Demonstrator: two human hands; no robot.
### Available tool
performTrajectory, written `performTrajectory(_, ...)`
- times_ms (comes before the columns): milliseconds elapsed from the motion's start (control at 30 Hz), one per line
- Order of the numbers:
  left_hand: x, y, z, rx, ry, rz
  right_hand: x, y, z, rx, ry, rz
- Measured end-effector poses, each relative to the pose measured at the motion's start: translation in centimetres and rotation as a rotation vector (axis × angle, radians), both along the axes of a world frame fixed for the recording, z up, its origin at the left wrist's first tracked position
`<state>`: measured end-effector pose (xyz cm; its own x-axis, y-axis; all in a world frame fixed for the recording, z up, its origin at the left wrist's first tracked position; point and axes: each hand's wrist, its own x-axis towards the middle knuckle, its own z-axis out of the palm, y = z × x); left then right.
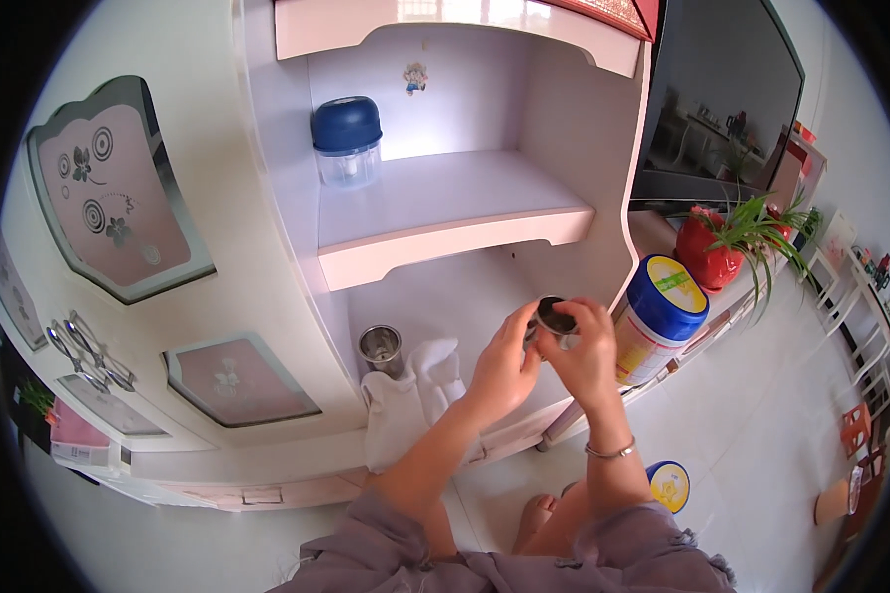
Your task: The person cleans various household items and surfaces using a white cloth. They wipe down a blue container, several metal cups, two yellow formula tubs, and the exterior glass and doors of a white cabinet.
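Above the front of the lower shelf, both of my hands hold a small metal cup with a dark inside. My left hand [503,365] curls around its left side. The fingers of my right hand [584,348] pinch its rim and near side, covering much of the cup [557,314]. A second metal cup [381,348] stands upright on the lower shelf, left of my hands. A crumpled white cloth [408,404] lies beside that cup and hangs over the shelf's front edge.
A blue-lidded clear mini chopper [347,141] stands on the upper shelf [452,185]. Right of my hands is a large canister with a blue lid [664,315], near a red plant pot [708,248] and a television [719,96]. A blue-and-yellow lid [668,486] is low, beside my right forearm.
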<state>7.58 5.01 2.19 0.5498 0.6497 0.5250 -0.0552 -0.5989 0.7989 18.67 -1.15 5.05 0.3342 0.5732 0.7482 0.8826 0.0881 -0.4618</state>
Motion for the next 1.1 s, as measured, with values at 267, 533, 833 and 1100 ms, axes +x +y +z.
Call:
performTrajectory(267, 0.7, 2.8, 11.4, 0.518, -0.306, 0.308, 0.0, 3.0, 12.8, 0.349, -0.064, 0.135)
performTrajectory(533, 3.3, 9.5, 13.0, 0.459, 0.64, 0.466, 6.1, 17.8, 14.8, 0.118, -0.278, -0.153)
performTrajectory(833, 5.8, 12.5, 16.1, 0.252, 1.147, 0.215, 7.8, 23.0, 13.7, -0.125, -0.387, -0.205)
performTrajectory(1100, 6.2, 12.7, 14.8, 0.337, 0.918, 0.301, 8.2, 24.0, 13.9, -0.254, -0.646, -0.36)
